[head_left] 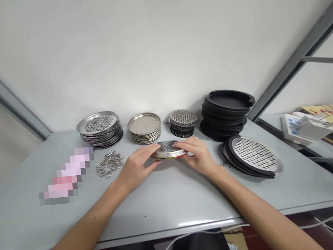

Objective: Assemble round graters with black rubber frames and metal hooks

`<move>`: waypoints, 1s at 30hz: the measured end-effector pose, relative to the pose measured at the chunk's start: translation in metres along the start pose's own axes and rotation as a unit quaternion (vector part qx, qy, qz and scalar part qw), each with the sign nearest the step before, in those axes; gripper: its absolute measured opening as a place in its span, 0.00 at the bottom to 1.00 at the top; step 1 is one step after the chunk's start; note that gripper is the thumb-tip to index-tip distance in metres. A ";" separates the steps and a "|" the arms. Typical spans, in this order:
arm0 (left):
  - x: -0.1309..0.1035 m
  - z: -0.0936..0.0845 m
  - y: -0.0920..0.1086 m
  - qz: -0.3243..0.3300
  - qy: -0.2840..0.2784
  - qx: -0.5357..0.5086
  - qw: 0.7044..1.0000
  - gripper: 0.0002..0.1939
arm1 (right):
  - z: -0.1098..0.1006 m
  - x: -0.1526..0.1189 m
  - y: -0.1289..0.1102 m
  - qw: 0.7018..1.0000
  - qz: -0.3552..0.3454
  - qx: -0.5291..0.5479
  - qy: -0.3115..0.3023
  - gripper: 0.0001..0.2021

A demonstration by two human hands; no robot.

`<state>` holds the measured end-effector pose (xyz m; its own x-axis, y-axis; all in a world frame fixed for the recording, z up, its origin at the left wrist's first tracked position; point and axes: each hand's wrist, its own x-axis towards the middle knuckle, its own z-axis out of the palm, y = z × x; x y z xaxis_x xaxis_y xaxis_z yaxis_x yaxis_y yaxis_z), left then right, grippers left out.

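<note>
My left hand and my right hand grip opposite sides of a round metal disc assembly above the grey table. Its top is a perforated plate with a silver rim, and a strip of red and yellow shows along its lower edge. Fingers lie on the top while both thumbs are at the side or below. Behind it stand a stack of plain metal lids and a shorter stack of perforated grater discs. Left of my left hand lies a pile of small metal hooks.
Rimmed perforated metal plates are stacked at the back left. Black rings form a tall stack at the back right, with a slotted disc in black rings before it. A power strip with cables sits on the right shelf.
</note>
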<state>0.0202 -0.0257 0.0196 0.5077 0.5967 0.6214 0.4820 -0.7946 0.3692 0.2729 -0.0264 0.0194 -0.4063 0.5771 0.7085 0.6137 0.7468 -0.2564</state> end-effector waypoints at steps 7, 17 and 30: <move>-0.002 -0.002 -0.002 -0.024 -0.025 -0.058 0.998 0.18 | -0.001 0.000 -0.004 0.999 0.019 0.033 0.007 0.14; 0.012 -0.007 0.002 -0.189 0.084 -0.228 0.951 0.14 | -0.004 0.007 0.002 0.966 0.211 0.144 0.041 0.13; 0.004 0.001 -0.017 -0.179 0.032 -0.055 0.982 0.25 | -0.006 0.006 -0.005 0.970 0.138 0.148 0.137 0.10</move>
<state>0.0146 -0.0103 0.0152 0.2723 0.8343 0.4794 0.5396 -0.5450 0.6418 0.2715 -0.0288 0.0291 -0.0345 0.6897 0.7233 0.4361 0.6616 -0.6100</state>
